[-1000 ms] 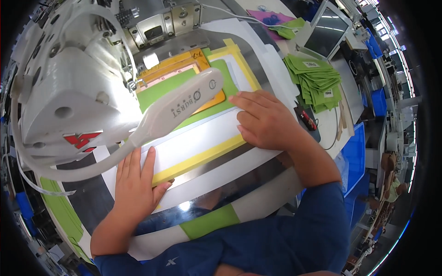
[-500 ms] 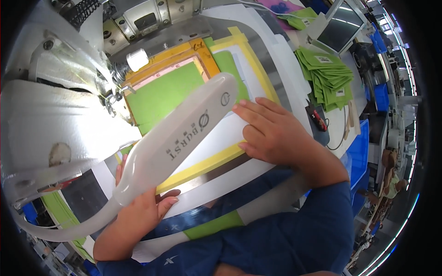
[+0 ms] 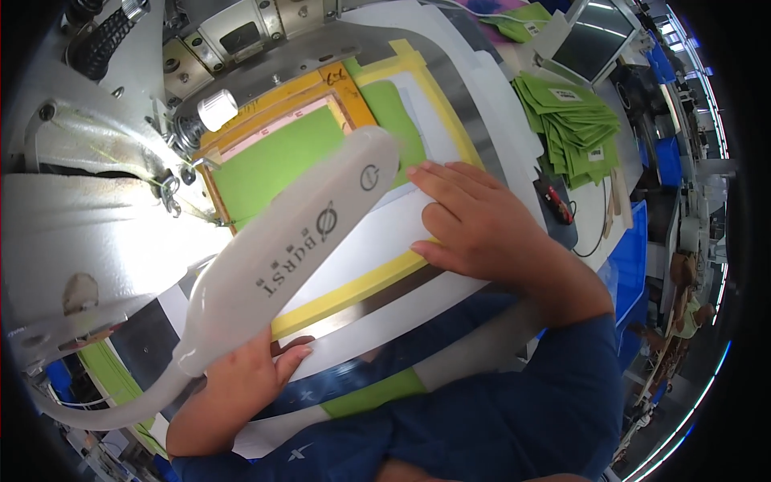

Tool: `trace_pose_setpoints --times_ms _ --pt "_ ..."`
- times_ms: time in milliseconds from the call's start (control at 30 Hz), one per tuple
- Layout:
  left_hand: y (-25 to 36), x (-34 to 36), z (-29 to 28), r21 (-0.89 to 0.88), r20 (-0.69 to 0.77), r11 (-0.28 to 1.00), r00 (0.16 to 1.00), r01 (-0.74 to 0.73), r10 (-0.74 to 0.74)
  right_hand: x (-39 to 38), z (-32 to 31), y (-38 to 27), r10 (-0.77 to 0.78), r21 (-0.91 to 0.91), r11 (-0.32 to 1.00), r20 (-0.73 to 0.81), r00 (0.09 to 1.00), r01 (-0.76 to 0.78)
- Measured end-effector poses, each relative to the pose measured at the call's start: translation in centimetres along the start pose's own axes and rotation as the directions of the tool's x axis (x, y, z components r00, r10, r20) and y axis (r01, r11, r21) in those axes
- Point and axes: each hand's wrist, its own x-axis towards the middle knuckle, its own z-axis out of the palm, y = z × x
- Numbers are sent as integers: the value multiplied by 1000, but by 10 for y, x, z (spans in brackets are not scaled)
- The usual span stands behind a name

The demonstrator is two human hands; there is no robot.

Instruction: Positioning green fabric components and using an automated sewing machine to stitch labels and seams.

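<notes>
My right hand [image 3: 474, 229] rests open on a white board [image 3: 345, 249] edged with yellow tape [image 3: 454, 120], its extended fingertips at a green fabric piece [image 3: 397, 120]. My left hand [image 3: 249, 373] lies at the board's near-left edge, thumb out and apart, other fingers mostly hidden behind a white lamp head [image 3: 289, 241] on a flexible neck. An orange frame [image 3: 353, 100] with a pink inner border surrounds green fabric [image 3: 273, 161] beside the needle area [image 3: 173, 193] of a white sewing machine [image 3: 72, 233], lit brightly.
At right lie stacked green pieces [image 3: 566, 128], a red-and-black tool [image 3: 552, 197], a screen [image 3: 590, 44] and blue bins [image 3: 626, 257]. More green material [image 3: 112, 377] lies at left. A person [image 3: 691, 313] is in the far right background.
The view has shifted, so the needle area and lamp look larger and the lamp now covers most of my left hand. Both hands remain at the board.
</notes>
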Motion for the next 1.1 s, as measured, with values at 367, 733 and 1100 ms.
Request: trace_pose_setpoints --times_ms 367,733,1100 --pt "0 -3 -7 82 -3 996 1000 30 -30 2 5 -1 -54 -8 999 -9 999 54" --pt "1 16 -7 152 -153 985 987 80 -56 -3 1 4 -38 -54 998 22 999 39" --pt "-11 7 -8 201 -250 975 967 92 -40 6 4 -3 -44 -21 999 18 999 44"
